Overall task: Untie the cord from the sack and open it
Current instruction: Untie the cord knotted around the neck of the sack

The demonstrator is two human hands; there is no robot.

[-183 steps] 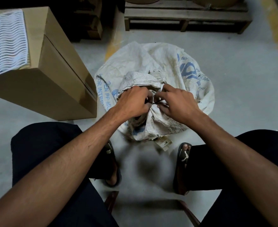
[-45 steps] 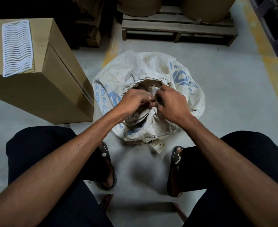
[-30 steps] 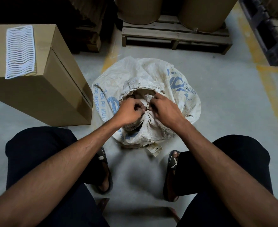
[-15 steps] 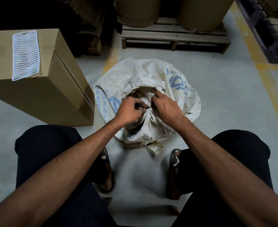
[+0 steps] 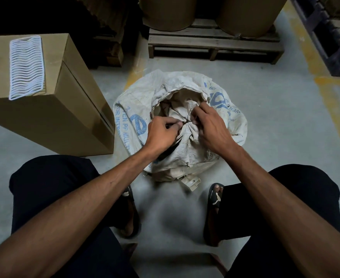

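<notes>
A grey concrete floor (image 5: 275, 121) with worn yellow lines carries everything here. At its middle sits a white woven sack (image 5: 187, 155) with blue print, squat and rounded, its gathered neck pointing up toward the camera and tipped slightly toward the person; the loose mouth fabric above the tie flares open toward the far side. A thin dark cord (image 5: 187, 119) binds the neck, its short ends sticking up from the knot.

The left hand (image 5: 161, 133) has fingers curled, pinching the cord just left of the knot. The right hand (image 5: 212, 129) pinches at the knot from the right, fingers bent, its heel resting on the sack.

A tall cardboard box (image 5: 51, 117) stands just beside the sack on the left, with a white wavy plastic piece (image 5: 25, 67) lying on its top. A wooden pallet (image 5: 213, 45) bearing brown drums (image 5: 247, 15) lies beyond, apart from the sack. The floor to the right of the sack is open. The person's sandalled feet (image 5: 214, 199) flank the near edge.
</notes>
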